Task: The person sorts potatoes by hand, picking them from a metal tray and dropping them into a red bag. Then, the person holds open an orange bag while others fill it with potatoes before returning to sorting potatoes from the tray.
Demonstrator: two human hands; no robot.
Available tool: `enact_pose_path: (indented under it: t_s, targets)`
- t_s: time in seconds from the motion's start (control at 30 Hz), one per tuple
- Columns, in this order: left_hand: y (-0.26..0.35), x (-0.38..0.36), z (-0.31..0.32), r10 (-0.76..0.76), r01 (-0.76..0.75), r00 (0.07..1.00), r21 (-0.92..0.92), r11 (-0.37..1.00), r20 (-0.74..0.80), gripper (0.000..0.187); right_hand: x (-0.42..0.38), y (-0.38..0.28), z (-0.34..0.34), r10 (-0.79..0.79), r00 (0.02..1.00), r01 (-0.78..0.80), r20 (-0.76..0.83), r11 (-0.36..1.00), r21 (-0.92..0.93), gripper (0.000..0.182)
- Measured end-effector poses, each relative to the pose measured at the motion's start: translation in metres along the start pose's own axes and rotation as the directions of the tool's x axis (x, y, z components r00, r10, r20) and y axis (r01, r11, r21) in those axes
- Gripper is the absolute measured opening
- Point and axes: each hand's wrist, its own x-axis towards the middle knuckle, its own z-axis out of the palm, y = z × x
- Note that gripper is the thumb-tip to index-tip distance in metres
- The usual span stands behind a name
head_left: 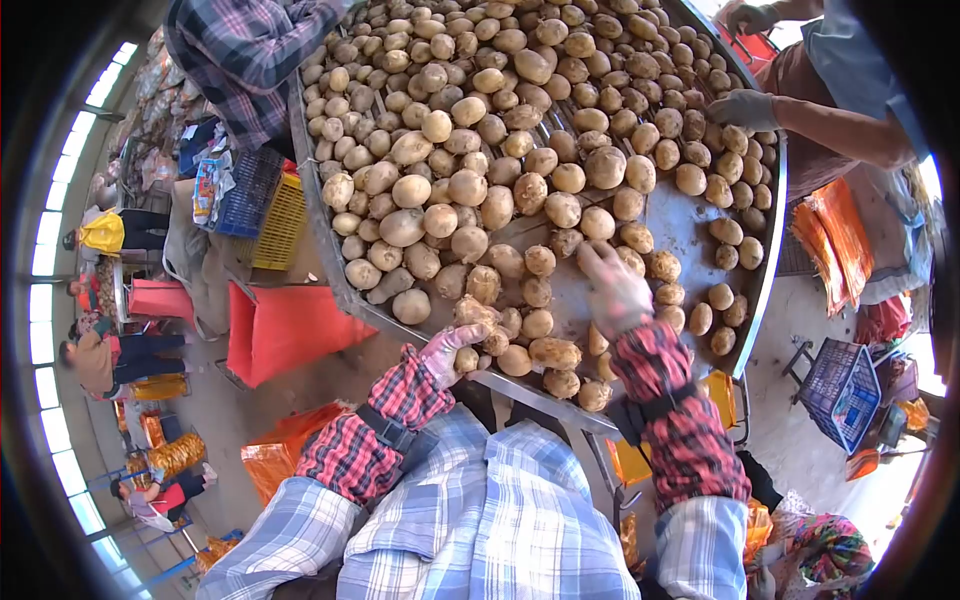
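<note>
Far L: red container (285, 335) stood on floor. Next: L. hand (443, 354) was at table rim, half-curled abt. small potato (466, 361); firm grip or not, couldn't tell. Ctr.: potatoes (467, 188), qty. many, lay loose on metal table (678, 218); prob. firm, light singly, apt to roll, best held round widest pt. R. hand (615, 292) was among them, fingers part-bent, blurred; hold couldn't tell. Far R: blue crate (838, 390) stood tilted.

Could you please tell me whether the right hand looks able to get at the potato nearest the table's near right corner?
Probably yes: the right hand is over the metal table, with only a few loose potatoes between it and the corner potato; no other hand blocks it.
</note>
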Motion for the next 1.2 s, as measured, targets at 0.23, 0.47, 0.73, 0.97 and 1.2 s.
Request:
enact_pose_path:
  t_s: [0.23,0.47,0.73,0.97,1.2]
  targets:
    - [0.006,-0.008,-0.001,0.022,-0.014,0.996,0.097,0.995,-0.088,0.045,0.068,-0.016,0.041,0.131,0.94,-0.037,0.316,0.957,-0.289,0.043]
    - [0.004,-0.025,-0.013,0.123,-0.123,0.992,0.009,0.992,-0.024,0.044,0.002,-0.024,0.024,0.323,0.931,-0.358,0.168,0.732,0.579,0.06]
    - [0.003,-0.03,-0.019,0.114,-0.114,0.992,-0.015,0.993,-0.048,0.041,0.007,-0.056,0.141,-0.138,0.953,0.155,-0.27,0.987,0.04,0.056]
    - [-0.001,-0.043,-0.042,0.149,-0.152,0.988,-0.079,0.985,-0.042,0.044,0.028,-0.029,0.122,-0.214,0.903,0.32,-0.372,0.914,0.249,0.057]
    - [0.023,-0.068,-0.071,0.212,-0.2,0.977,-0.207,0.958,0.037,0.049,0.002,-0.132,0.093,0.097,0.965,-0.222,0.244,-0.2,0.954,0.05]
